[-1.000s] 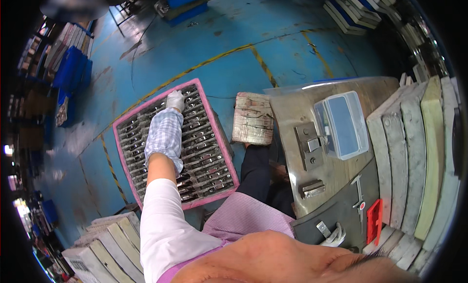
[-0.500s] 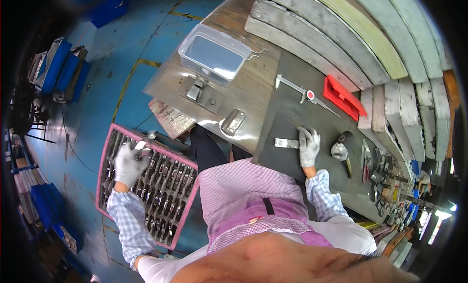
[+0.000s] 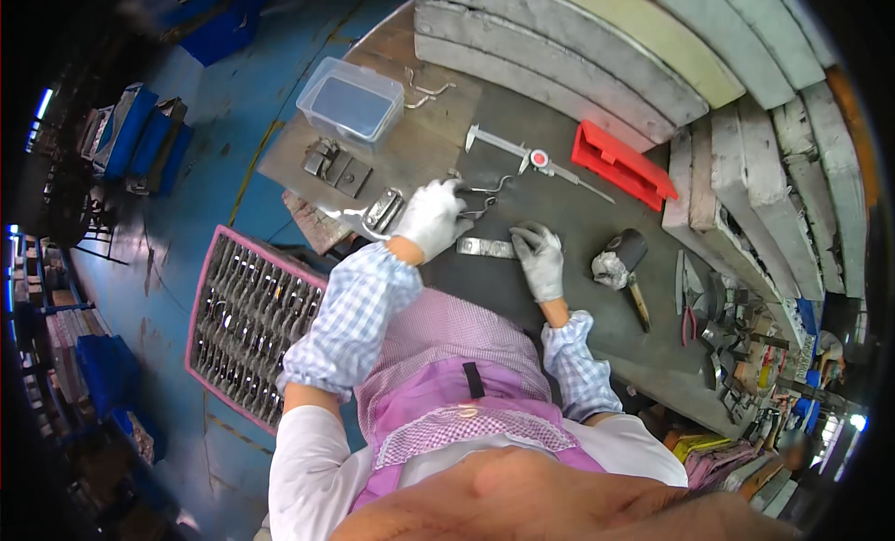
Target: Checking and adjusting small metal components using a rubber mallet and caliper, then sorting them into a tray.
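Note:
My left hand [image 3: 432, 219], in a white glove, is closed over the bench near its front edge. Bent shiny metal pieces [image 3: 488, 185], hook-like, stick out from its fingertips. My gloved right hand [image 3: 539, 263] rests on the dark bench top with its fingers closed at the right end of a small flat metal block [image 3: 486, 248]. Just left of my left hand lies an oblong metal fixture [image 3: 382, 209], partly covered by the glove. A curved shiny piece shows beside that fixture; what it belongs to is unclear.
A caliper [image 3: 536, 159], a red plastic holder [image 3: 623, 165], a mallet [image 3: 626, 254] and pliers [image 3: 689, 325] lie around the bench. Behind stand stacked grey blocks [image 3: 559, 70]. At left are a clear box [image 3: 351, 105], a metal jig [image 3: 337, 167] and a pink-rimmed parts tray [image 3: 198, 328].
My left hand has moved from the parts tray up and right to the bench, bringing bent metal pieces. My right hand stays at the metal block. The view has shifted.

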`<state>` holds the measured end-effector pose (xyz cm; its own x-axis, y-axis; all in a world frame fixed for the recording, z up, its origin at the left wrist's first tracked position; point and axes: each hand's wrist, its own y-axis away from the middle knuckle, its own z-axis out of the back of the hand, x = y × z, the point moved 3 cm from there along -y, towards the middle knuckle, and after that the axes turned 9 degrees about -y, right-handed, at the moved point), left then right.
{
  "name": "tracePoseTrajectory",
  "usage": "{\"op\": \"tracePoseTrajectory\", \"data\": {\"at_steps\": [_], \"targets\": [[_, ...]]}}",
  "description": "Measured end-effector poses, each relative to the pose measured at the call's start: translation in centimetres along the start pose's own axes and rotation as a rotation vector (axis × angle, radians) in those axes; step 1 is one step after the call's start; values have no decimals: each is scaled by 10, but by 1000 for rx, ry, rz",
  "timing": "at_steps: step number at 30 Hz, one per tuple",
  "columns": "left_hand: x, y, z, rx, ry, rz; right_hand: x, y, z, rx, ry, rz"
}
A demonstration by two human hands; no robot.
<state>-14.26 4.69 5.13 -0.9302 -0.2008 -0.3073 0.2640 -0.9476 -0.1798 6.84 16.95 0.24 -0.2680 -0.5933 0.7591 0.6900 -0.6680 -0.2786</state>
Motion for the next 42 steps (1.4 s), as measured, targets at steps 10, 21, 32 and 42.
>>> {"op": "tracePoseTrajectory", "data": {"at_steps": [10,21,32,42], "targets": [[-62,99,-9,-181,383,329,54,16,8,512,-516,-492],[-70,74,-42,-168,98,352,35,-10,17,220,-159,-277],[-89,70,-81,-178,-61,289,-31,30,33,-93,-49,77],[-92,68,-63,-128,-84,347,-28,28,49,-30,-112,-63]]}}
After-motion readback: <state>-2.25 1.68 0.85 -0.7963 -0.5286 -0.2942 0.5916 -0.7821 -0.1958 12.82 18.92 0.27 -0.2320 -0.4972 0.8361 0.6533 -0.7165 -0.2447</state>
